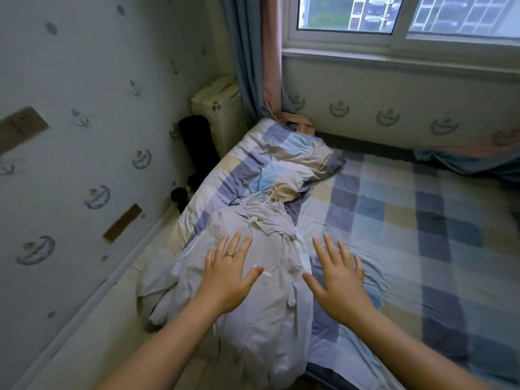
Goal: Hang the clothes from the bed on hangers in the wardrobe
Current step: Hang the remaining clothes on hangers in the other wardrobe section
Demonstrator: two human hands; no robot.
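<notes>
i see the grey clothes (270, 319) lying along the bed's (394, 220) left edge, long axis running away from me, hangers (267, 198) at the far end. both hands are spread flat and hold nothing: left hand (229, 280) over the pile, right hand (337, 280) just beside it.

A home bedroom: checked bed (394, 209) (pillow (292, 161) at its head) under a curtained window (394, 38).

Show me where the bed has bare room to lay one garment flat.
The checked sheet is bare right of the grey clothes, from the near edge up to the far wall, short of the curtain heap at far right. The left strip is crowded: clothes, white hangers, folded quilt.
</notes>
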